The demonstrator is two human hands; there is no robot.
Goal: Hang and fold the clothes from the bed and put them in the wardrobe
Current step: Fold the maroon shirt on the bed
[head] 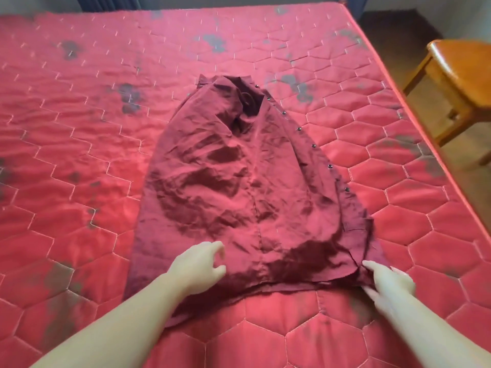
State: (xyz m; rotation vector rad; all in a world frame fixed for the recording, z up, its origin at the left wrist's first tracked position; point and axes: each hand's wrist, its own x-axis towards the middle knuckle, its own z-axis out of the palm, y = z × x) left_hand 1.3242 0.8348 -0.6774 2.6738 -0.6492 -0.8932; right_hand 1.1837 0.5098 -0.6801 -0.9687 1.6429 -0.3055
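Observation:
A dark red button-up shirt [239, 187] lies flat on the red quilted mattress [79, 128], folded lengthwise, collar at the far end and a row of dark buttons along its right edge. My left hand [198, 266] hovers over the shirt's near left part, fingers loosely curled and holding nothing. At the near right corner of the hem, my right hand [388, 281] has its fingers spread against the cloth. The frame does not show whether it pinches the cloth. No wardrobe or hanger is in view.
The mattress has grey worn patches and its right edge [414, 120] runs diagonally. Beyond that edge stands a wooden stool [459, 75] on a brown floor. A dark curtain [90, 2] hangs at the far left.

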